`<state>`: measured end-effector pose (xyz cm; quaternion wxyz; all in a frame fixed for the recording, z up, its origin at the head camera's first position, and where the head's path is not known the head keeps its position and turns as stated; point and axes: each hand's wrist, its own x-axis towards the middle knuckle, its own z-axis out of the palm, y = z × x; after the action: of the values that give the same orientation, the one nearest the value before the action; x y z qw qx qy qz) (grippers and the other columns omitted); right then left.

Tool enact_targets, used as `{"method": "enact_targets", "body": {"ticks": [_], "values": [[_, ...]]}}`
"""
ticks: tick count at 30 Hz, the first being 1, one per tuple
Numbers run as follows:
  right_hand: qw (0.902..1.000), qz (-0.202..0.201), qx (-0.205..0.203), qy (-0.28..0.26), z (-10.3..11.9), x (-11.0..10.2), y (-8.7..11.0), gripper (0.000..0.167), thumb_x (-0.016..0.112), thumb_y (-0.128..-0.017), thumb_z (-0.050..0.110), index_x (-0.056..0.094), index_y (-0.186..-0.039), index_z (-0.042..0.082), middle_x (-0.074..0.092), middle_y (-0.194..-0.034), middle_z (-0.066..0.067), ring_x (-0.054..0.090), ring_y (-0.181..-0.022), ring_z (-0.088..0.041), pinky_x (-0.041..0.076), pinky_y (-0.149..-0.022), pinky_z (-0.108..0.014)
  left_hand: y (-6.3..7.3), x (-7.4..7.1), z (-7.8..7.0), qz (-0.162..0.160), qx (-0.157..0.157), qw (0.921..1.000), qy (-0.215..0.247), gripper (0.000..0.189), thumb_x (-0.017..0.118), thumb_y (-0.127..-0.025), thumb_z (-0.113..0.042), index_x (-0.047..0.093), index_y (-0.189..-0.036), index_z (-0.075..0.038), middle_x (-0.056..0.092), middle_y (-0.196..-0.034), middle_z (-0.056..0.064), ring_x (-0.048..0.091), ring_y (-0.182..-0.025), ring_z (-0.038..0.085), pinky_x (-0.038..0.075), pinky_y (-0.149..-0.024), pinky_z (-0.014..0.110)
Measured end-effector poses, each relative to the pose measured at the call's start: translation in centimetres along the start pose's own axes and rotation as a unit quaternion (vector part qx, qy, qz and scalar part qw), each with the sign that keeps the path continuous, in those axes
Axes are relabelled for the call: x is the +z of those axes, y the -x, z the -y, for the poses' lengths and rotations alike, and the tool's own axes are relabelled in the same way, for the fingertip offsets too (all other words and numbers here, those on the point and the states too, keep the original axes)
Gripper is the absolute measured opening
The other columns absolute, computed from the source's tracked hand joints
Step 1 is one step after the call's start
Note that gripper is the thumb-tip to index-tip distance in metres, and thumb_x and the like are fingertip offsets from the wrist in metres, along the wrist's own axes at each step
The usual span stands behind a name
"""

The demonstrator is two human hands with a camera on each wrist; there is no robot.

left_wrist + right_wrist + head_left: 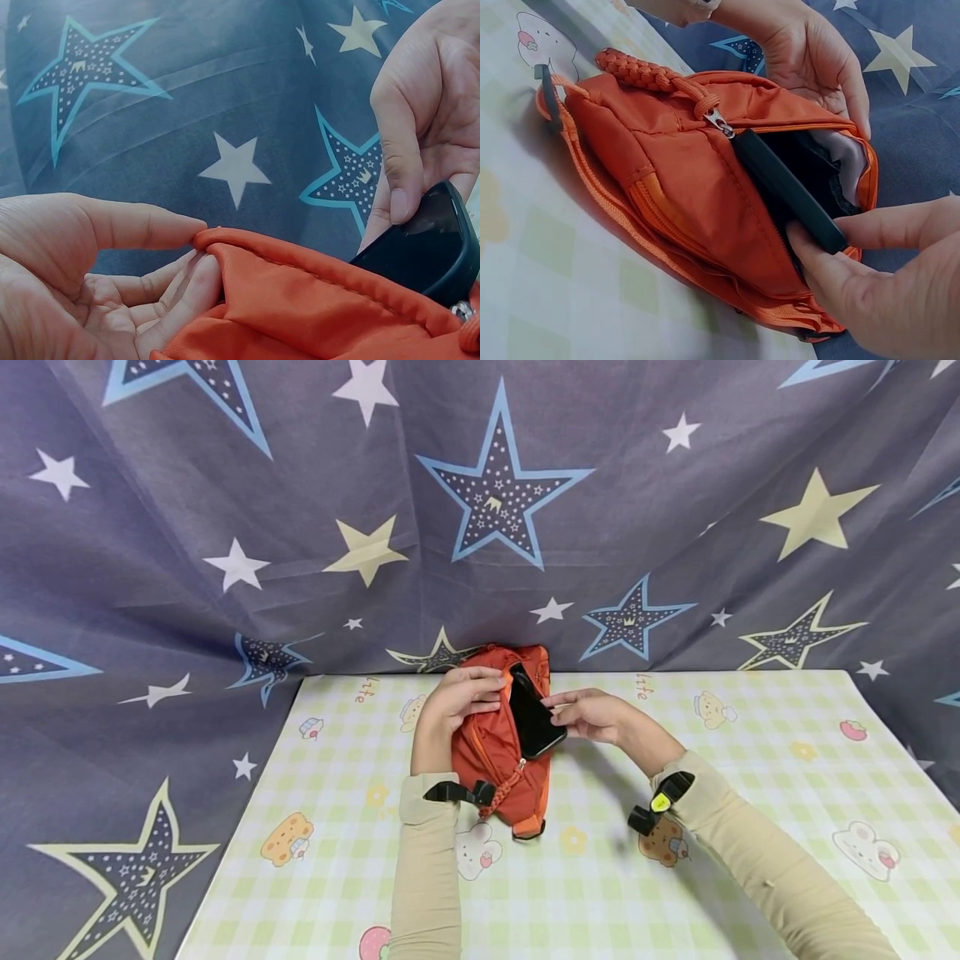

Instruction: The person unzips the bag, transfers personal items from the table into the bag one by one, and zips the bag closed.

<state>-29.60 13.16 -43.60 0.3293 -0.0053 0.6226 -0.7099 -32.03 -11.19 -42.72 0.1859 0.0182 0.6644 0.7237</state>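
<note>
An orange-red zippered bag [487, 739] lies on the table, its main pocket unzipped and gaping. My left hand [467, 697] pinches the edge of the opening between thumb and fingers, as the left wrist view shows. In my right hand [592, 717] a black smartphone [534, 718] is held by its edge, thumb on one face and fingers on the other. The phone [791, 191] sits partly inside the pocket, its lower end by the metal zipper pull [720, 124]. A braided orange cord [649, 73] hangs from that pull. Dark and grey lining shows within the opening.
A green-and-white checked tablecloth [330, 893] with cartoon animals covers the table. Behind the bag hangs a dark grey-blue curtain [645, 510] printed with stars, meeting the table's back edge. Black camera straps [675, 787] circle both wrists over beige sleeves.
</note>
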Motion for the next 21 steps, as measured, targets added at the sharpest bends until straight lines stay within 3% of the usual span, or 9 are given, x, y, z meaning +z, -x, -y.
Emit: {"method": "enact_targets", "body": {"ticks": [21], "values": [[0.9999,-0.003,0.002,0.011,0.01,-0.07,-0.02,0.057,0.043,-0.098,-0.014,0.024,-0.152,-0.017,0.067,-0.097,-0.001,0.068,-0.087,-0.008,0.058,-0.081,-0.02,-0.1,0.11,-0.08,-0.004,-0.007,1.0,-0.001,0.031,0.065,-0.097,-0.001,0.062,-0.127,0.005,0.07,-0.093,-0.004,0.069,-0.079,0.008,0.061,-0.069,0.021]]}}
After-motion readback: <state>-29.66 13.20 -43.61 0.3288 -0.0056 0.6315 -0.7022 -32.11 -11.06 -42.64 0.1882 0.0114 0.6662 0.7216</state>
